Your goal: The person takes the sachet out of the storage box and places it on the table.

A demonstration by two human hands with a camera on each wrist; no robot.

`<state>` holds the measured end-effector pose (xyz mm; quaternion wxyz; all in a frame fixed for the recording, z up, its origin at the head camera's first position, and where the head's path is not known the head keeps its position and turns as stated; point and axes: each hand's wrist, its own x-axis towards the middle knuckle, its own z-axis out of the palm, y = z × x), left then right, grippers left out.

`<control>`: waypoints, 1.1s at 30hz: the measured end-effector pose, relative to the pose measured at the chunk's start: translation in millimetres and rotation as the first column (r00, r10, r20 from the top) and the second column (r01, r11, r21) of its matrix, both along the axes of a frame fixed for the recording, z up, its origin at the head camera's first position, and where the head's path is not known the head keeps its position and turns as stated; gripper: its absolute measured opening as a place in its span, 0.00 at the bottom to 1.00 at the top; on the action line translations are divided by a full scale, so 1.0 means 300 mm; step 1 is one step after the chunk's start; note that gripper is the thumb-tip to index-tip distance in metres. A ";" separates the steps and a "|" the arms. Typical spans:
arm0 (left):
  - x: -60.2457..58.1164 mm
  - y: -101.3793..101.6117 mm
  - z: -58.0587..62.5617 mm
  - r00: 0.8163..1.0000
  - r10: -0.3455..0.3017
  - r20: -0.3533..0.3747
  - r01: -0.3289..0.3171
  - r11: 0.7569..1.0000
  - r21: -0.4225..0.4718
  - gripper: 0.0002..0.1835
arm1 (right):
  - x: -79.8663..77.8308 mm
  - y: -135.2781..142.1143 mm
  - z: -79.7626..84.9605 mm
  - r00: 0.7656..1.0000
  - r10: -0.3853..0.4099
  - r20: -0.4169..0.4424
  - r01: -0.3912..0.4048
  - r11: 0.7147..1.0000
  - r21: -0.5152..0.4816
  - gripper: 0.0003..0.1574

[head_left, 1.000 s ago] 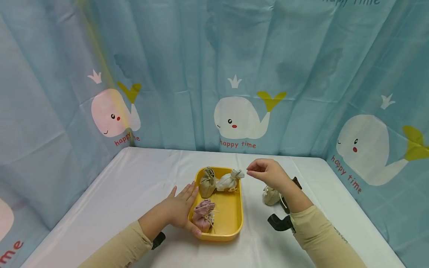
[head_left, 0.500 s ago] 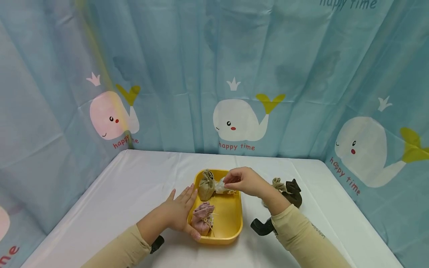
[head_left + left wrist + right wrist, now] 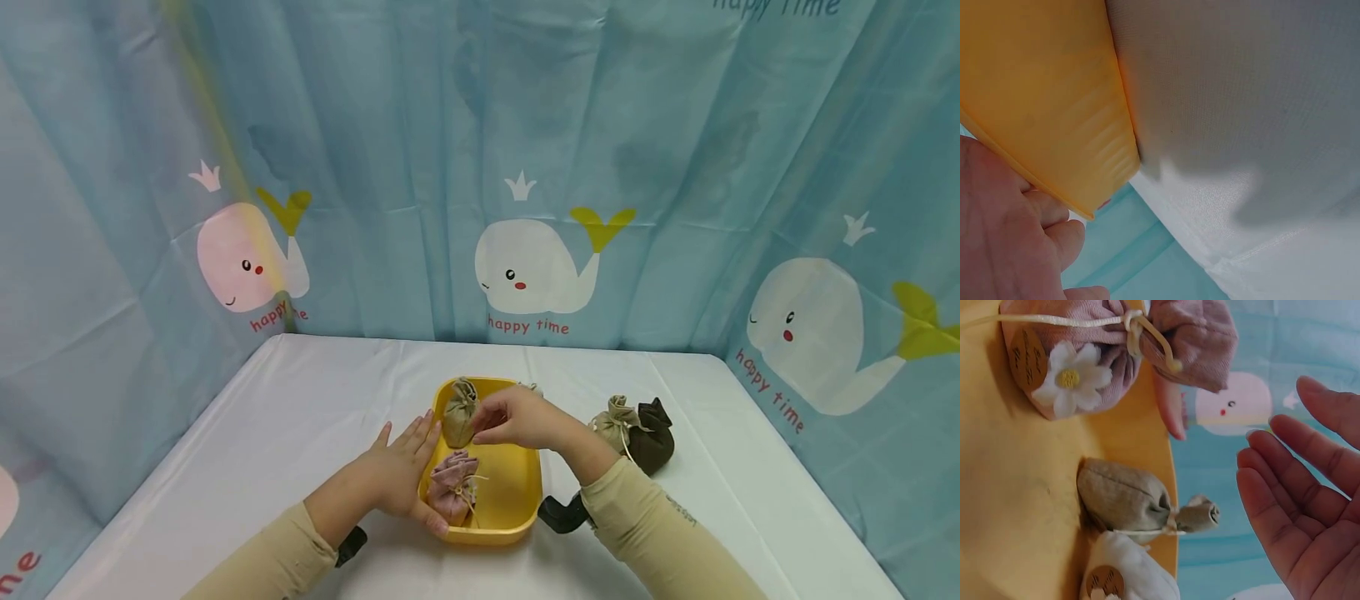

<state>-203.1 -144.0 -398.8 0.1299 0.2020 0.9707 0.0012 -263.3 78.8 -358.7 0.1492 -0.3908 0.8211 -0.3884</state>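
Observation:
A yellow tray (image 3: pixel 517 492) holds small drawstring pouches. My left hand (image 3: pixel 401 467) lies with spread fingers along its left rim; the left wrist view has the fingers (image 3: pixel 1063 240) against the tray's outer wall (image 3: pixel 1054 125). Over the far part of the tray, my right hand (image 3: pixel 517 421) has loosely bent fingers with nothing between them. Its fingertips overlap the olive pouch (image 3: pixel 459 421) in the head view, but the right wrist view has them apart from the pouches. A pink pouch (image 3: pixel 1085 356) with a white flower sits near-left. The white pouch (image 3: pixel 1132 572) is mostly hidden behind my right hand in the head view.
Right of the tray, a beige pouch (image 3: pixel 617 421) and a dark brown pouch (image 3: pixel 652 437) stand together on the white-covered table (image 3: pixel 337 392), beside my right forearm. A blue curtain (image 3: pixel 412 167) with printed whales hangs behind.
My right hand has moved left from beyond the tray's right rim, across the white pouch, to near the olive pouch. The left hand stays on the rim.

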 end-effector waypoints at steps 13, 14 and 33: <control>-0.005 0.002 -0.001 1.000 0.000 0.017 0.000 1.000 -0.003 0.76 | 0.006 -0.048 -0.030 0.998 0.037 0.048 -0.040 0.996 0.081 0.14; -0.004 0.002 0.001 1.000 0.002 0.019 -0.002 1.000 -0.001 0.76 | 0.007 -0.052 -0.031 0.998 0.041 0.050 -0.046 0.995 0.090 0.15; 0.002 -0.005 0.004 1.000 -0.012 0.016 0.012 1.000 0.020 0.75 | 0.034 -0.106 -0.038 0.991 0.132 0.016 -0.132 0.966 0.223 0.16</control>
